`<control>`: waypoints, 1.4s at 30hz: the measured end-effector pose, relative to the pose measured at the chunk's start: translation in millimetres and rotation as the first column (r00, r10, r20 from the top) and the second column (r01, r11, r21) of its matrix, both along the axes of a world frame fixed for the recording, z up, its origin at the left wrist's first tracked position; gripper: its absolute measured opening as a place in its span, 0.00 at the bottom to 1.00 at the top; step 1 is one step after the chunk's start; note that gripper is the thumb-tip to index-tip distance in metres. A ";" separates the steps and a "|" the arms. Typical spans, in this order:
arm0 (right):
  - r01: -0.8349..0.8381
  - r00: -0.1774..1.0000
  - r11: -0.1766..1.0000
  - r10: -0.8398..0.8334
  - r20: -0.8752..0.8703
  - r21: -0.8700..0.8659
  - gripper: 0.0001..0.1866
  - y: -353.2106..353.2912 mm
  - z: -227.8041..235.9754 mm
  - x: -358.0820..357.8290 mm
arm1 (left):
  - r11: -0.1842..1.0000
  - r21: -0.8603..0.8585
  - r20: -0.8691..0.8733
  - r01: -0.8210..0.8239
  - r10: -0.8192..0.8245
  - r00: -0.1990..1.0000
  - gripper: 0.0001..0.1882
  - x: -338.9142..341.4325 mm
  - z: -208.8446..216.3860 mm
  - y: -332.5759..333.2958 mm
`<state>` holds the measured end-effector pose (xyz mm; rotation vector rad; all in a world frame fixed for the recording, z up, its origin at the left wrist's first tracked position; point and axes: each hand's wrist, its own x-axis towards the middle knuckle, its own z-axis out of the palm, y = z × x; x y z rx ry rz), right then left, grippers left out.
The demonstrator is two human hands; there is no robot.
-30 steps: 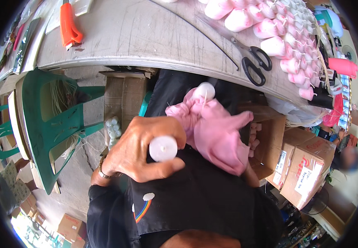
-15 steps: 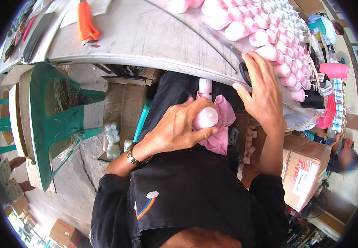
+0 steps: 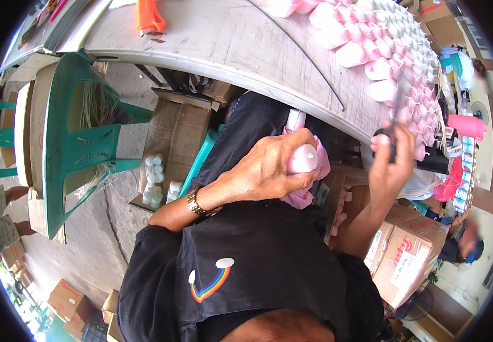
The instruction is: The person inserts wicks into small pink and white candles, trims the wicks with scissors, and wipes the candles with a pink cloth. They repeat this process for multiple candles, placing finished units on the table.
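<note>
just off the near edge of the worktable, on the person's side, the left hand is wrapped around a pale pink candle, with the thumb and forefinger curled about its side. the candle's wick end faces up toward the person's head, so its long axis looks strongly foreshortened. the right hand, by the near edge toward the worktable's right end, is clamped on the black handles of the scissors; the blades point away over the worktable and are blurred, so i cannot tell whether they stand apart or together. the candle lies to the left of the scissors, nearer the person than the worktable's edge and apart from the blades; the left hand touches it, the right hand does not. pink cloth is bunched just beside the candle, also off the near edge, and rows of pink and white candles fill the worktable's right side. as for writing, a cardboard box below the worktable's right end bears red print and a white label with dark lettering. no marking is readable on the scissors.
</note>
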<state>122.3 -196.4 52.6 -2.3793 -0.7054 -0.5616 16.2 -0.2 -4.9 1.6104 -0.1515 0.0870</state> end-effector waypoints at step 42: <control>-0.279 0.960 0.938 0.277 0.040 0.204 0.09 60.5 -14.4 -50.6 | 0.933 0.125 0.283 -0.337 0.292 0.914 0.12 12.9 -21.7 -9.4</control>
